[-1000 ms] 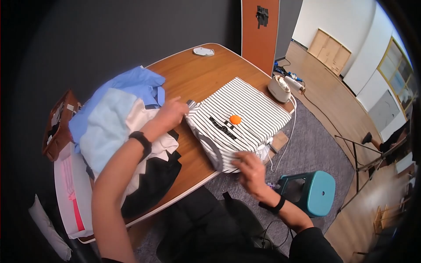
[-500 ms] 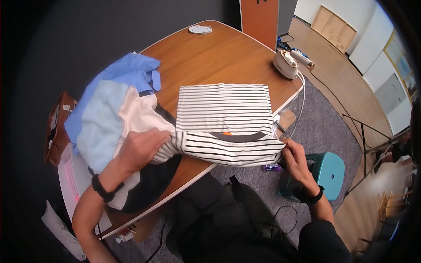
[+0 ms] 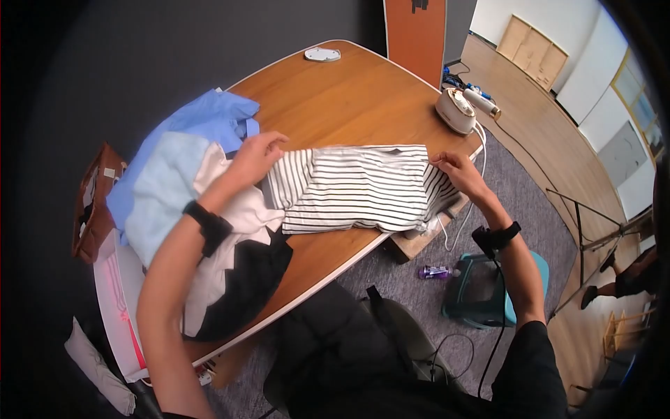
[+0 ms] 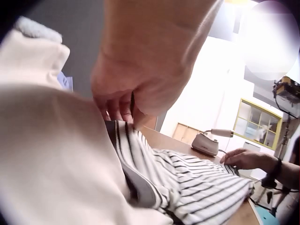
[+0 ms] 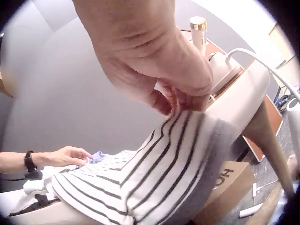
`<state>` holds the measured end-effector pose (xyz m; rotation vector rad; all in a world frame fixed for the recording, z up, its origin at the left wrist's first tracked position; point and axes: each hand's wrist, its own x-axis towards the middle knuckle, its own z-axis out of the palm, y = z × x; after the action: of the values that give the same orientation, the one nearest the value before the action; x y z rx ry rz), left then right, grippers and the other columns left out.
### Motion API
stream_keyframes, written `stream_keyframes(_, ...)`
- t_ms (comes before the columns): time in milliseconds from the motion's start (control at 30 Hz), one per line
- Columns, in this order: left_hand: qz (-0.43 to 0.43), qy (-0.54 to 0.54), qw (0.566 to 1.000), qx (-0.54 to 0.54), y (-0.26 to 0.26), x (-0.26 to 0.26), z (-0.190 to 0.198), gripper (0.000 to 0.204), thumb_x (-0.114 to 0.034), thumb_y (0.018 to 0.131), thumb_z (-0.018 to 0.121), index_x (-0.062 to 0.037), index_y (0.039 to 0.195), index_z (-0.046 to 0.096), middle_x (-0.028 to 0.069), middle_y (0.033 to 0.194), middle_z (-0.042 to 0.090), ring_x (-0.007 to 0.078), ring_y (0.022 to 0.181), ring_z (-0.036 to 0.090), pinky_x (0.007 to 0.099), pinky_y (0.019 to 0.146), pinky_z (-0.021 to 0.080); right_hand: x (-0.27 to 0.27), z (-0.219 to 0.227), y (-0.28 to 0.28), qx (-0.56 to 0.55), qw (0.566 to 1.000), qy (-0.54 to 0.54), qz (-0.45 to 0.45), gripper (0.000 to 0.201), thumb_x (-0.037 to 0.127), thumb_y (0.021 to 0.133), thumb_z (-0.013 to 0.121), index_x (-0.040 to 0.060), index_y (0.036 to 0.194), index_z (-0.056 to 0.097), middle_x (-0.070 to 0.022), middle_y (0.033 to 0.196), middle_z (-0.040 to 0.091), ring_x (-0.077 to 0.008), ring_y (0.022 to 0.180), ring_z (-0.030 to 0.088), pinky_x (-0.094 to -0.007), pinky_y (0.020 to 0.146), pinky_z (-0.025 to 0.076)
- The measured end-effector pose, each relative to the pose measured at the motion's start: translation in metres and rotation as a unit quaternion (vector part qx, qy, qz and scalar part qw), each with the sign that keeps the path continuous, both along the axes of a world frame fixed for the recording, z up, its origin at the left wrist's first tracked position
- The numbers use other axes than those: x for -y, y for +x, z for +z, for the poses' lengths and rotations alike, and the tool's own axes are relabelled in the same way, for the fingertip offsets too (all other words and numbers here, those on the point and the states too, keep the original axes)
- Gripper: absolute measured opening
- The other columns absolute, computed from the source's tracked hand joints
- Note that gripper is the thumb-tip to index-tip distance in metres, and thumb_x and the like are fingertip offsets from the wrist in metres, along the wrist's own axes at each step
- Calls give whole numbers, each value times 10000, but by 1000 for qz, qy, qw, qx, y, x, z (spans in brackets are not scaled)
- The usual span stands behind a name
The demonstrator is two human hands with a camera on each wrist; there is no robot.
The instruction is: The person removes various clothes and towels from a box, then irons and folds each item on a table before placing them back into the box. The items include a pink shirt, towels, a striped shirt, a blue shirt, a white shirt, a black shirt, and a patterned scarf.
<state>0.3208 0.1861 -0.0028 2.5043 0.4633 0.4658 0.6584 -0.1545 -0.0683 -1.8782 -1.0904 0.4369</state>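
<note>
The black-and-white striped shirt lies folded over on the wooden table, its long side across the head view. My left hand is at its upper left corner; in the left wrist view that hand pinches the cloth by a dark band. At the upper right corner my right hand pinches the sleeve end, and in the right wrist view the fingers of this hand grip striped cloth with a grey edge hanging down.
Left of the shirt lie a blue garment, a light blue and pink one and black cloth. A white steamer stands at the table's right corner, a white object at the back. A teal stool is on the floor.
Both hands have moved away from me, carrying the near part of the shirt up over the rest. The orange spot and the dark neckband no longer show in the head view.
</note>
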Motion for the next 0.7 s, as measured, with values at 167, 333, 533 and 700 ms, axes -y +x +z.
stream_keyframes(167,41,113,991,-64,-10,29,-38,487,-111,870,680,13,1333,591,210,1118,711,380,1063,673,446,924,527,9,25,-34,62,996,-62,-13,321,138,914,688,-35,1184,688,-142,853,695,-183,770,647,-341,752,523)
stream_keyframes(333,76,125,985,-93,-1,37,-20,451,21,832,550,9,1279,608,243,1190,686,438,1136,630,472,995,494,-1,18,-30,117,992,22,-36,338,62,882,708,15,1217,695,-163,884,695,-231,759,657,-357,738,527)
stream_keyframes(533,108,167,977,-84,-2,27,-16,418,70,764,535,21,1155,675,249,1100,701,436,1087,639,485,967,500,-22,23,-17,163,983,15,-78,329,114,875,755,44,1193,714,-119,860,705,-235,776,665,-369,739,534)
stream_keyframes(700,106,324,932,-122,-11,39,-24,352,-10,828,619,-3,1178,658,189,1092,642,371,1047,595,473,906,465,-24,8,-16,387,913,90,-91,318,167,880,763,26,1158,702,-125,980,705,-305,882,668,-412,787,544)
